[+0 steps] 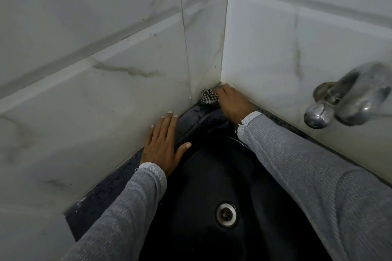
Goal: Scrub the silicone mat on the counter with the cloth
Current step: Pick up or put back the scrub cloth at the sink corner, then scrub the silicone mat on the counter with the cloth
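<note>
Head view: right hand [232, 103] clutches checked cloth [209, 96] in tiled corner; left hand [163, 144] flat.

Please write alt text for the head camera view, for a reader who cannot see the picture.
A person's right hand presses a checked cloth into the corner where two white tiled walls meet, above a black sink. The left hand rests flat, fingers straight, on the sink's left edge against the wall; a chrome tap projects at right.

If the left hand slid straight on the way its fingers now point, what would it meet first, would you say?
Probably the checked cloth gripped by the right hand in the wall corner; the left hand points along the dark ledge towards it.
</note>
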Motion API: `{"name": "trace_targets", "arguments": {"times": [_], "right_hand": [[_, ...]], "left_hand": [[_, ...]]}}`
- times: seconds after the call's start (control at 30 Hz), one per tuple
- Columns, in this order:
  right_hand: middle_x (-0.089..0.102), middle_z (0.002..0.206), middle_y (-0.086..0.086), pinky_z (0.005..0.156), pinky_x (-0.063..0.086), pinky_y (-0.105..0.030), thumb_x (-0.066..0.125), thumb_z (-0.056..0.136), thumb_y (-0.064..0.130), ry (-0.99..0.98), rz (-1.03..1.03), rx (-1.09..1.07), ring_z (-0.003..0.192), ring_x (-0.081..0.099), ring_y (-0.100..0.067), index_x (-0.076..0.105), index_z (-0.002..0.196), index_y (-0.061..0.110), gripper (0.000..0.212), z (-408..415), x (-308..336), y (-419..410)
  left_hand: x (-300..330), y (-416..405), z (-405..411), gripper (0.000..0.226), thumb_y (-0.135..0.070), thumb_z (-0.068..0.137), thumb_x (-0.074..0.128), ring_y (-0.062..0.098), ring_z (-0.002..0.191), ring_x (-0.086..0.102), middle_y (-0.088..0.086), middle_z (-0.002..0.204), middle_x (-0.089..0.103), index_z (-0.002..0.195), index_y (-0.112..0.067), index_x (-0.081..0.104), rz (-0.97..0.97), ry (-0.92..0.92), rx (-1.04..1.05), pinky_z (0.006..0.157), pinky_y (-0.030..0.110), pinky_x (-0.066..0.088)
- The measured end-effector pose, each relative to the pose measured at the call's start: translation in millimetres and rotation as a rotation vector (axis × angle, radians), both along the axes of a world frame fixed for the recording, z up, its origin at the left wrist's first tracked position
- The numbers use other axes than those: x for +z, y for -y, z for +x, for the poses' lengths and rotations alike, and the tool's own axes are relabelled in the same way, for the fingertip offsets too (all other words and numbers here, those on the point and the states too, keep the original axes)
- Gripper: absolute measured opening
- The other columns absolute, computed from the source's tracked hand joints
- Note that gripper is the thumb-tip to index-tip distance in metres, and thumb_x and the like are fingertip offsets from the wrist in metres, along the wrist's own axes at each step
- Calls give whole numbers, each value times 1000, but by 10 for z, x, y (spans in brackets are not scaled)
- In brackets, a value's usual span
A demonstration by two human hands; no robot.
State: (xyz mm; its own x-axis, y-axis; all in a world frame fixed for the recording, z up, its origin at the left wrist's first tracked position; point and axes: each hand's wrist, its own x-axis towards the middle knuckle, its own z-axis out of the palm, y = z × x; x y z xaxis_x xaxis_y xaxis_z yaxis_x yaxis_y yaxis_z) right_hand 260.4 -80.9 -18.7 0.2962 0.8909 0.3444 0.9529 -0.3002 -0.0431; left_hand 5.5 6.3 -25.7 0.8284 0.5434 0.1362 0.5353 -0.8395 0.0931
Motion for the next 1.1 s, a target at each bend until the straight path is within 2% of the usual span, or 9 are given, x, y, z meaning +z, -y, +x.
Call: {"name": "trace_targets", "arguments": {"times": [0.07, 0.13, 0.27, 0.37, 0.47, 0.57, 0.67, 0.8, 1.1], "right_hand": [[51, 107, -16, 56, 46, -35, 50, 83, -1, -96, 63, -47, 71, 55, -30, 48, 124, 5, 41, -96, 113, 155], [48, 104, -14, 53, 44, -33, 45, 88, 4, -192, 92, -90, 63, 48, -24, 44, 129, 7, 41, -222, 208, 360], [53, 115, -6, 85, 44, -29, 44, 92, 10, -619, 181, -245, 95, 53, -17, 45, 128, 8, 37, -636, 364, 916], [62, 105, -4, 82, 44, -26, 50, 90, 13, -1054, 210, -426, 96, 59, -17, 58, 113, 8, 24, -957, 397, 1393], [68, 96, -14, 84, 49, -40, 57, 86, 19, -1437, 308, -552, 96, 63, -32, 64, 84, 7, 14, -1184, 396, 1856], [71, 100, -11, 89, 53, -41, 72, 76, 35, -1717, 362, -551, 95, 68, -29, 66, 93, 11, 30, -1429, 431, 2330], [72, 100, -6, 85, 55, -40, 84, 55, 46, -1624, 283, -530, 90, 70, -22, 63, 103, 14, 62, -1608, 428, 2793], [69, 97, -3, 74, 54, -29, 75, 73, 39, -1286, 195, -591, 85, 67, -17, 62, 102, 11, 43, -1749, 459, 3467], [66, 106, -3, 87, 50, -37, 63, 85, 33, -965, 257, -716, 97, 62, -21, 61, 106, 12, 29, -2000, 469, 5401]], "left_hand": [[42, 87, -24, 82, -66, 87, 20, 27, 143, 25, 4, 158, 18, 150, -14, 19, -17, 12, -4, 115, 46, 22], [93, 218, -59, 83, -68, 87, 18, 27, 143, 24, 4, 158, 18, 150, -15, 19, -40, 22, -9, 114, 46, 22], [226, 589, -127, 85, -70, 84, 13, 22, 146, 16, 0, 160, 10, 152, -18, 12, -87, 17, -25, 116, 43, 16], [337, 903, -185, 86, -70, 83, 9, 20, 147, 11, -1, 160, 7, 152, -19, 9, -105, 5, -70, 117, 41, 12], [452, 1228, -249, 86, -71, 84, 12, 19, 147, 10, -2, 160, 6, 152, -20, 7, -132, 5, -119, 118, 41, 12], [554, 1567, -283, 82, -66, 87, 24, 19, 147, 9, -2, 160, 6, 152, -19, 8, -147, 23, -165, 118, 41, 13], [607, 1949, -282, 82, -66, 87, 26, 19, 147, 11, -1, 160, 9, 152, -18, 11, -164, 36, -214, 118, 41, 14], [609, 2530, -235, 79, -62, 89, 34, 21, 146, 13, 1, 159, 13, 151, -16, 15, -207, 53, -283, 118, 42, 15], [547, 4227, -260, 77, -60, 91, 37, 18, 147, 10, -1, 160, 9, 151, -18, 13, -273, -4, -508, 118, 41, 12]]}}
